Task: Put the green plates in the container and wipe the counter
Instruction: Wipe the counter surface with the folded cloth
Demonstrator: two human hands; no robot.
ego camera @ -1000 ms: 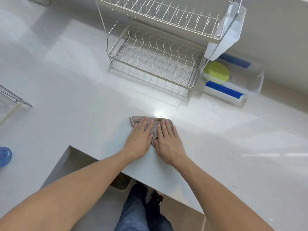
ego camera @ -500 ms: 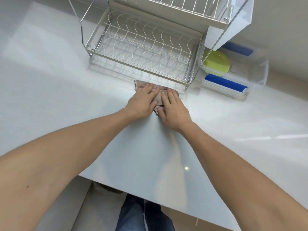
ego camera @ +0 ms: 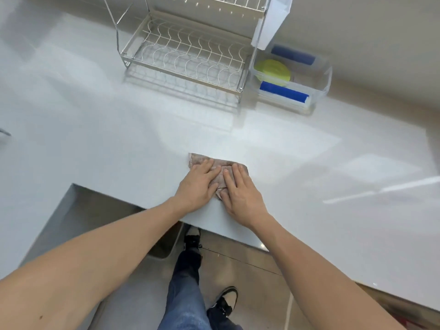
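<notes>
A folded brown cloth point(ego camera: 220, 169) lies flat on the white counter point(ego camera: 119, 144), close to its front edge. My left hand point(ego camera: 196, 186) and my right hand point(ego camera: 240, 192) press down on it side by side, palms flat and fingers stretched forward. The green plates point(ego camera: 272, 69) lie stacked inside a clear plastic container point(ego camera: 322, 75) with blue handles, at the back right beside the dish rack.
A two-tier wire dish rack point(ego camera: 188, 55) with a white side holder point(ego camera: 271, 22) stands at the back of the counter, holding no dishes. The counter's front edge has a cut-out corner at the left. My legs and shoes show on the floor below.
Both hands have drawn the cloth back from the foot of the dish rack toward the counter's front edge.
</notes>
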